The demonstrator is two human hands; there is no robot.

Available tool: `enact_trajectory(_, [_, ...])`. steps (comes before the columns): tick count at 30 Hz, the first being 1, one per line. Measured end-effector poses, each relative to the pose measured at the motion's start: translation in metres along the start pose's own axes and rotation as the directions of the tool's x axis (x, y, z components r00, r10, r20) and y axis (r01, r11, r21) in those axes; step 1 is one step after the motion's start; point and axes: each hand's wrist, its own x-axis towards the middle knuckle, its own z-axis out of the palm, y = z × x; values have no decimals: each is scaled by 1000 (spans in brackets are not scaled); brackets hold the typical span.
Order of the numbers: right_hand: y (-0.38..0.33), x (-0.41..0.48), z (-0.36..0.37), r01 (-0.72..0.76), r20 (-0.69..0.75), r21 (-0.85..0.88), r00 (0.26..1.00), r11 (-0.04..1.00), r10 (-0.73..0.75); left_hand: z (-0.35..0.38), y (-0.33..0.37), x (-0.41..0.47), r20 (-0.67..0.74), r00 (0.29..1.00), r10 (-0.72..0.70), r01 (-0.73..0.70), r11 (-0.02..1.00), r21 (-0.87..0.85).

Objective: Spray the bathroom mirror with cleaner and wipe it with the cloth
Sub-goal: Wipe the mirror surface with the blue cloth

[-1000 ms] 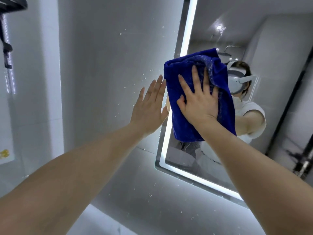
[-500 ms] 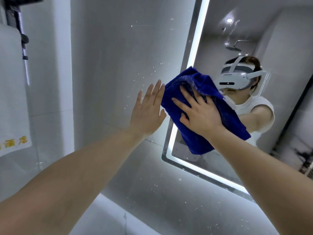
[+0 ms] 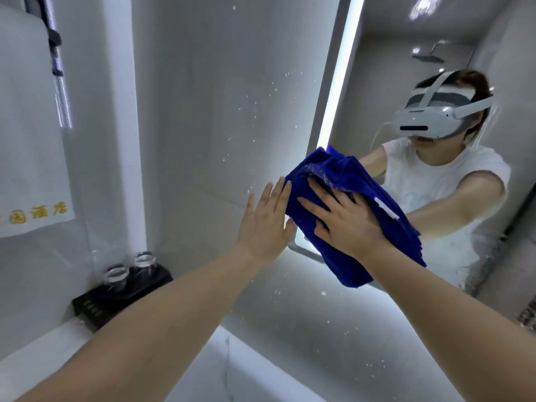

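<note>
A folded blue cloth (image 3: pixel 385 204) lies against the lower left corner of the lit-edged bathroom mirror (image 3: pixel 383 82). My right hand (image 3: pixel 345 221) presses flat on the cloth with fingers spread. My left hand (image 3: pixel 266 221) rests flat on the grey wall just left of the mirror frame, fingers straight, fingertips beside the cloth's edge. The mirror reflects a person in a white headset and white shirt. No spray bottle is in view.
A white towel with yellow lettering (image 3: pixel 26 158) hangs at the left. Two clear glasses (image 3: pixel 130 268) stand on a black tray (image 3: pixel 116 297) on the white counter (image 3: pixel 43 343) in the corner. White droplets speckle the wall around the mirror.
My right hand and the cloth have slid down the mirror's left edge to its lower corner. The view has tilted down, bringing the glasses and tray into sight. My left hand stays on the wall.
</note>
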Motion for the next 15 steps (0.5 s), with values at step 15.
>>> enact_trajectory(15, [-25,-23,23,207,9,-151,978,967,-208,56,-4,-48,75,995,-63,66,997,-28])
